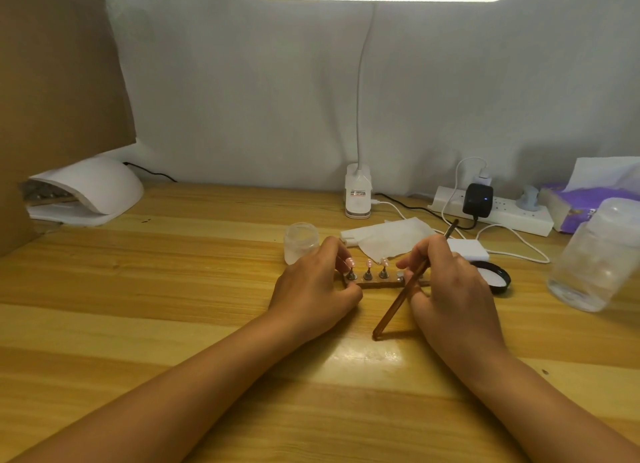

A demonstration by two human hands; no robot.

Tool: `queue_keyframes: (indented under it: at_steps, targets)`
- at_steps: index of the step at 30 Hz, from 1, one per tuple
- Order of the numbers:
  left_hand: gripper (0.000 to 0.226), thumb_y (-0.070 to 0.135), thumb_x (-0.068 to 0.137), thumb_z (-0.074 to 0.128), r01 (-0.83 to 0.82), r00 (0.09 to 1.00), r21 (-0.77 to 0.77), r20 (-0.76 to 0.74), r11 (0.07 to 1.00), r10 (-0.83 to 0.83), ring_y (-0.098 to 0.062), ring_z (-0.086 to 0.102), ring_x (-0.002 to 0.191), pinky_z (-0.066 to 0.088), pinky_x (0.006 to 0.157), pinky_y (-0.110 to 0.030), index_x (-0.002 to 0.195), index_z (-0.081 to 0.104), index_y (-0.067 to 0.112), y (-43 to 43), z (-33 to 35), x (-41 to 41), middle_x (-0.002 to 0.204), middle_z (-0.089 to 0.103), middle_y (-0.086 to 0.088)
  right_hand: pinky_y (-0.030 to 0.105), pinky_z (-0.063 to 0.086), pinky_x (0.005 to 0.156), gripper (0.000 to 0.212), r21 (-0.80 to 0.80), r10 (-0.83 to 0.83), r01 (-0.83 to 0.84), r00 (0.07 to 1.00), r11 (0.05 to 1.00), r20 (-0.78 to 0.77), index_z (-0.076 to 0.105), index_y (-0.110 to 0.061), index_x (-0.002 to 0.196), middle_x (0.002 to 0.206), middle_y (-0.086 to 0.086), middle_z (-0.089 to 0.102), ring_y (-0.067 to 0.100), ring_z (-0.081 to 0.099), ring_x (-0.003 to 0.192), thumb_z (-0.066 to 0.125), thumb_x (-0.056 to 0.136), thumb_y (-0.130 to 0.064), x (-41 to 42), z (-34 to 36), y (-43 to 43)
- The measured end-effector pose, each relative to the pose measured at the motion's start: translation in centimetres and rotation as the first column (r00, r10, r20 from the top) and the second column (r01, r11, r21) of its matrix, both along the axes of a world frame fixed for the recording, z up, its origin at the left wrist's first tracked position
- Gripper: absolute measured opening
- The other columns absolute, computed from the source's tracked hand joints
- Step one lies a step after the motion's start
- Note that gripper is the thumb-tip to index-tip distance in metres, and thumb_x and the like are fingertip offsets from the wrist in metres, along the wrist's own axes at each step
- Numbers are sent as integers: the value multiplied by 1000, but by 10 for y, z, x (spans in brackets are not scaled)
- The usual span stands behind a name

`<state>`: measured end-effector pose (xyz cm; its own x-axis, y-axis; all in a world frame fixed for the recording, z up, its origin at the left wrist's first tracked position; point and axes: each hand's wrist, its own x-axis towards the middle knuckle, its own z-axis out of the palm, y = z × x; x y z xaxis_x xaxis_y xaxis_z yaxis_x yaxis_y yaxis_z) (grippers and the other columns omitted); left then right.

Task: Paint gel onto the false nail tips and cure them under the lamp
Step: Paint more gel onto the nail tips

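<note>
A brown holder strip (374, 283) lies at the middle of the wooden desk with three pink false nail tips (369, 263) on small metal stands. My left hand (311, 286) pinches the strip's left end between fingers and thumb. My right hand (450, 282) covers the strip's right end and grips a long brown brush (398, 303), whose lower end touches the desk and whose upper end sticks out past my fingers. The white curing lamp (97, 188) sits at the far left, partly under a cardboard sheet.
A frosted jar (300, 241) and white tissue (384, 241) lie just behind the strip. A black lid (493, 276), a white block, a power strip (498, 213) with cables, a clip desk lamp (358, 195), a tissue pack and a clear bottle (595, 254) fill the right side.
</note>
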<state>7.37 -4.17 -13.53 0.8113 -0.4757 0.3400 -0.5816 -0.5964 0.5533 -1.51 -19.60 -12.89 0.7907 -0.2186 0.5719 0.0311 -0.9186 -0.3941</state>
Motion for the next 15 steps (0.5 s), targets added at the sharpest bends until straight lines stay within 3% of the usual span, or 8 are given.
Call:
queue_keyframes:
  at_steps: [6,9,12,15]
  targets:
    - [25,32,91,64,-44,998,-2,48,999,44,-6,59,98,48,75,-25,106,44,34,-3,-1,1,107,62,15,42,57,69,35,23,28,-28,1000,999,-4,45,-25,100,90,-9,64,16,63,81,72,83,-10,1,-2,-1]
    - [36,33,90,67,-52,998,-28,43,998,53,-6,60,103,40,70,-20,119,44,32,-4,-2,3,113,64,14,41,57,69,34,26,50,-50,999,998,-15,45,-26,101,91,-7,65,15,63,82,71,83,-11,3,-3,-2]
    - [45,32,89,69,-45,997,-80,61,996,50,-8,58,109,39,75,-19,126,44,29,-3,-1,1,123,61,12,38,59,71,39,45,88,-87,996,995,-12,43,-29,100,93,-8,65,12,64,83,72,83,-10,4,-4,-1]
    - [39,27,88,70,15,981,-124,196,992,10,2,53,91,37,66,-8,120,48,25,-1,1,-6,117,57,12,34,59,70,43,71,118,-119,993,990,14,42,-30,99,91,-14,64,8,64,81,74,81,-6,4,-5,-2]
